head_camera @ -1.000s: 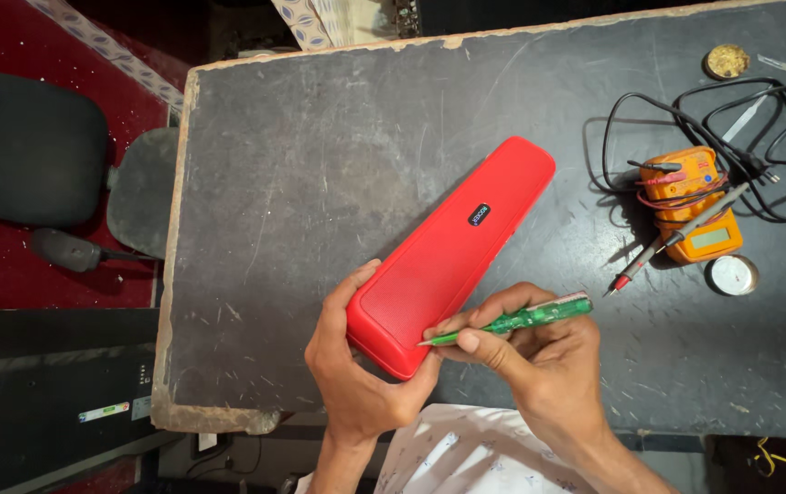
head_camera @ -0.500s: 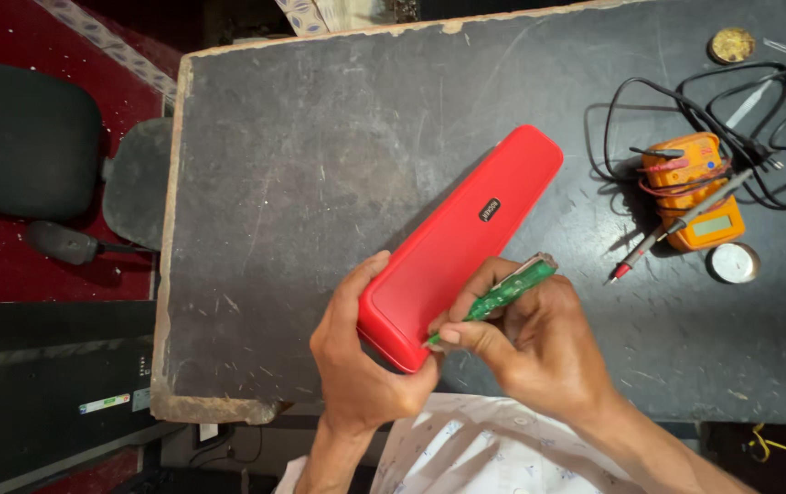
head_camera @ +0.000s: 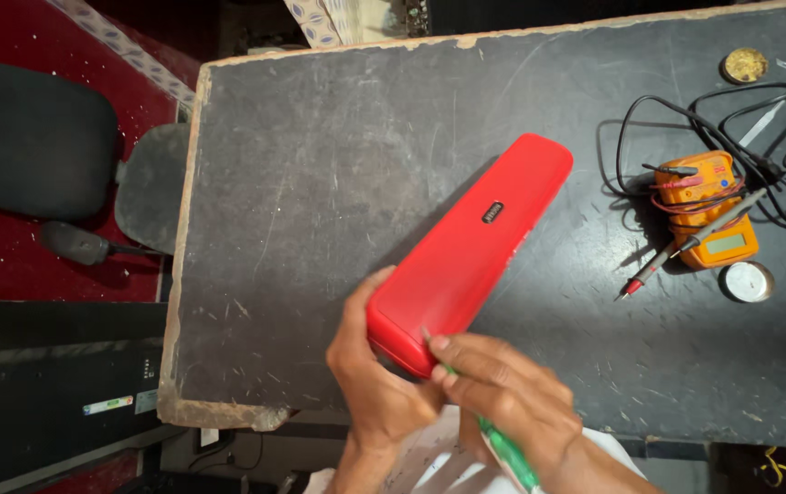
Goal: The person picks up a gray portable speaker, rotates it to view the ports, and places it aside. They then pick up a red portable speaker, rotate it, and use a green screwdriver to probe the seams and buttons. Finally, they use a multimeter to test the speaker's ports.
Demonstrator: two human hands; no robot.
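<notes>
- Red oblong speaker (head_camera: pixel 470 252) lying diagonally on dark scuffed table (head_camera: pixel 320 183), near end at front edge, far end pointing toward the meter.
- Left hand (head_camera: pixel 370 384) wrapped around speaker's near end, thumb up along its left side, gripping it.
- Right hand (head_camera: pixel 512 398) closed around green-handled screwdriver (head_camera: pixel 502 448), tip pressed against speaker's near end face, just beside left hand's fingers.
- Screwdriver handle running down past the wrist toward frame bottom.
- Orange multimeter (head_camera: pixel 708 210) at table's right, well apart from speaker; black leads (head_camera: pixel 685 137) looped around it, red-tipped probe (head_camera: pixel 649 270) lying beside it.
- Small round tin (head_camera: pixel 746 281) just right of the probe; another round tin (head_camera: pixel 744 65) near far right corner.
- Black office chair (head_camera: pixel 36 137) left of table, on red floor (head_camera: pixel 9 265).
</notes>
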